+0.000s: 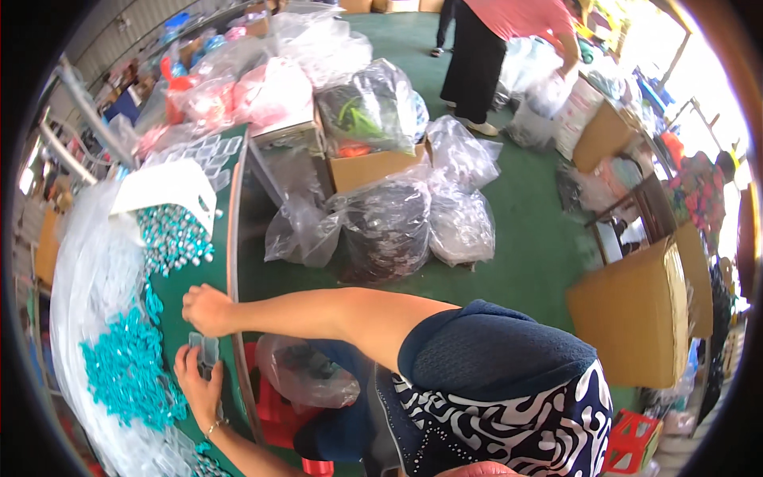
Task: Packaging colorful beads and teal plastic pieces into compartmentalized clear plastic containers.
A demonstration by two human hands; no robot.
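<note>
Taking the small clear plastic compartment box as the middle of your dial, with 12 at the top of the view: it's sitting on the green-topped bench, near the edge. Your left hand comes in from 6 o'clock, fingers along one side of it and thumb on the other, so you've got its lower end gripped. Your right hand is just past it at 12, fingers curled in; the tips are hidden, so I can't tell if you're pinching anything. At 9 you've got a big heap of elongated turquoise plastic pieces. Between 11 and 12 there's a spread of small turquoise and silvery pieces, spilling by the mouth of a white plastic tub tipped on its side.
</note>
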